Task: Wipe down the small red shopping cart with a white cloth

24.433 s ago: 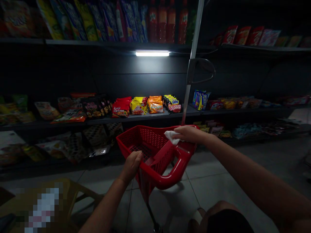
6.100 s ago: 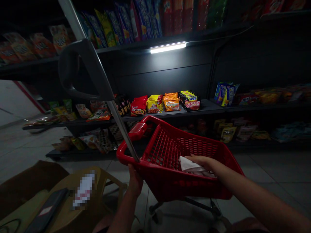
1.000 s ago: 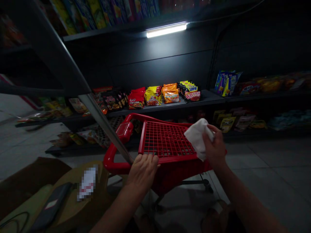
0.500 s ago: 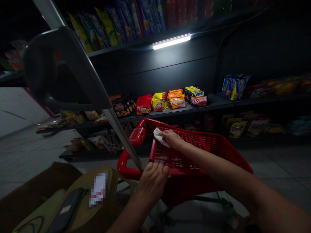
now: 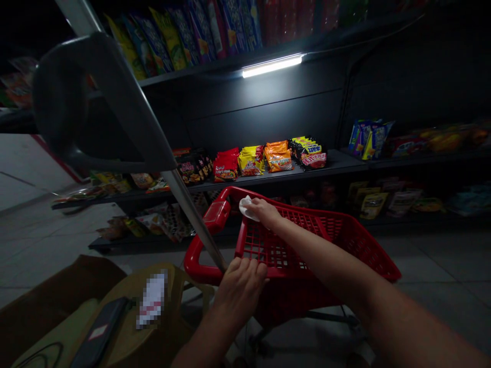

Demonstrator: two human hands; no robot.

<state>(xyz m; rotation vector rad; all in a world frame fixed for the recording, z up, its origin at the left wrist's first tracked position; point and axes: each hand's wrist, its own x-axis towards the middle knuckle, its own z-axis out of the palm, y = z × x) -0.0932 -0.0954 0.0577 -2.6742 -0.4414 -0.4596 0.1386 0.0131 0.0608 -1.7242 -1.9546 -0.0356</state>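
Note:
A red plastic shopping basket on wheels (image 5: 318,225) stands in front of me, its mesh walls and floor showing. My right hand (image 5: 264,212) presses a crumpled white cloth (image 5: 246,208) against the basket's far rim, near the left corner. The hand covers most of the cloth. My left hand (image 5: 240,289) is curled over the near mesh wall, close to the foot of the basket's slanted metal pole (image 5: 192,214). A dark grey loop handle (image 5: 61,97) tops the pole, close to the camera.
Dark store shelves hold snack and noodle packets (image 5: 249,161) behind the basket, under a lit strip lamp (image 5: 271,66). At lower left stands a tan seat (image 5: 180,281) with a dark flat object (image 5: 98,332) and a blurred label (image 5: 151,299). Grey floor tiles surround the basket.
The cloth has moved from over the right of the basket, in my right hand, to the far rim near the left corner. My left hand stays on the near wall.

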